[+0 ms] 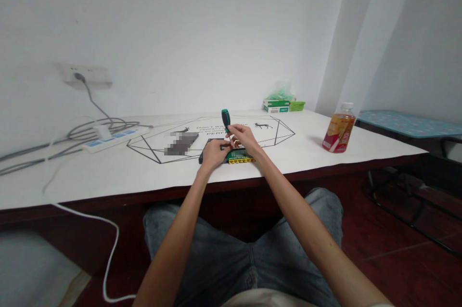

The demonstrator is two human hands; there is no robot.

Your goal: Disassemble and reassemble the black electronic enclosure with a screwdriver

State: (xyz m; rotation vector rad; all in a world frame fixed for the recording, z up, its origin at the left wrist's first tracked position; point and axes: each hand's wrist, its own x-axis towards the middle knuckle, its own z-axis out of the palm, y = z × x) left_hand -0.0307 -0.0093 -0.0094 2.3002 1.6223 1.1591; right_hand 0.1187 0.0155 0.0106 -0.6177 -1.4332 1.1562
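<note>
In my right hand [242, 136] is a screwdriver [225, 118] with a green and black handle, standing nearly upright with its handle up. Its tip is hidden among my fingers. Below lies a green circuit board [238, 154] with a row of yellow ports along its near edge. A dark casing part [215, 141] shows beside the board, behind my left hand [215, 152]. My left hand grips the board and casing from the left, its fingertips reaching toward the screwdriver's shaft. A flat dark panel [189, 139], partly pixelated, lies on the table to the left.
On the white table [296, 162], a bottle of reddish drink [338, 129] stands at the right. Green-and-white boxes [276, 106] with a plastic bag sit at the back. At the left lie a power strip [113, 139] and dark cables [83, 129]. A white cable [114, 244] hangs over the front edge.
</note>
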